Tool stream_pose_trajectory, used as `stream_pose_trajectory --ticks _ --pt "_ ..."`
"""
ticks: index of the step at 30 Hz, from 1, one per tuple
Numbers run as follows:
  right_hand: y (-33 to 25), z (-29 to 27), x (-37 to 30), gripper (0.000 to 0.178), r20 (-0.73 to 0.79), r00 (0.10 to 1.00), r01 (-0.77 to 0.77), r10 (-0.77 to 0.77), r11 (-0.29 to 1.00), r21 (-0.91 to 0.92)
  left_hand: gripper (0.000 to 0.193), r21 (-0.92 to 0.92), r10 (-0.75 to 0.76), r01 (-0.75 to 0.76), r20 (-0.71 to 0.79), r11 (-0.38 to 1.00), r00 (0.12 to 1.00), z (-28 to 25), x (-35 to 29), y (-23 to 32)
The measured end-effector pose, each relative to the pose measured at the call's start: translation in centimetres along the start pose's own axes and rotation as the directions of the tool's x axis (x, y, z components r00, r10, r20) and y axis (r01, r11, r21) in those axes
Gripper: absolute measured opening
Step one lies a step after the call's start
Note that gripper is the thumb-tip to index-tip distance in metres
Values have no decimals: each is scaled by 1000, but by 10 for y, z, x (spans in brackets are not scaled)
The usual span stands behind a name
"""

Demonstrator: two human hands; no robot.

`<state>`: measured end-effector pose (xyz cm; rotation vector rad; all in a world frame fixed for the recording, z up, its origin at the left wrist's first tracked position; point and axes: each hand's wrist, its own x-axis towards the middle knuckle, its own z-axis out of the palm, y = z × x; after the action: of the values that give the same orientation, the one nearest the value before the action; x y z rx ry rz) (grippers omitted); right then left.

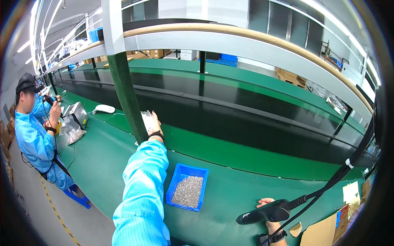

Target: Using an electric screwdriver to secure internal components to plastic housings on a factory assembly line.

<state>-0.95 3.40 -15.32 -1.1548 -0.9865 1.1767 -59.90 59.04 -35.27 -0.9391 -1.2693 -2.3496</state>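
Observation:
My left arm, in a blue striped sleeve, stretches far forward over the green table. My left hand is closed on a whitish plastic packet beside the green post, which hides part of it. Nearer to me sits a blue plastic bin holding many small metal parts. At the lower right, my right hand is low over the table. A black handheld tool on a thick cable hangs across it, hiding most of its fingers, so its grip does not show.
A green post rises from the table and carries an overhead rail. Beyond runs a dark conveyor belt. At left, a person works near a bag of parts and a white device. Cardboard lies at lower right.

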Motion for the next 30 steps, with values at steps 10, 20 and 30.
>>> stream_pose_trajectory --ticks 10,20,30 --pt "-80 41 -39 72 -45 962 272 -269 951 148 36 -212 -262 -959 930 190 -258 -17 63 348" --pt "-104 117 -29 61 279 908 312 -312 949 46 59 -290 540 -484 654 826 530 -77 140 599" --pt "-123 73 -56 54 14 888 459 -459 886 -62 53 -350 379 -581 922 735 -76 -253 85 725"
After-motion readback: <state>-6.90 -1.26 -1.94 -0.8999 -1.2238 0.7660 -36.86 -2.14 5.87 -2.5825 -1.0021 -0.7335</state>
